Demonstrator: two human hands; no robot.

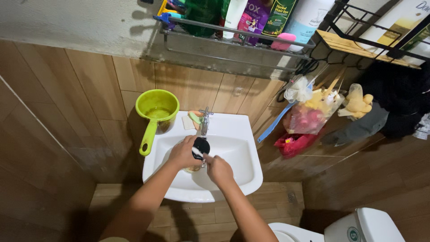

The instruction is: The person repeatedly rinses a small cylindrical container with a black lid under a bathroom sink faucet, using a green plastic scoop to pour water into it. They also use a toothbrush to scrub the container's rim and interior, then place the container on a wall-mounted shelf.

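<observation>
Left hand (182, 152) wraps dark round cup (201, 146), tilted over basin of white sink (242, 134). Right hand (219, 169) pinches thin white tool (197, 152), possibly brush, tip at cup mouth. Tap (204, 120) just behind cup. Green scoop (156, 112) sits on sink's left rim. Basin room open to right; toilet (358, 226) well apart.

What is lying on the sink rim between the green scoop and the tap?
In the head view, a pale soap bar lies between the green scoop and the tap.
</observation>
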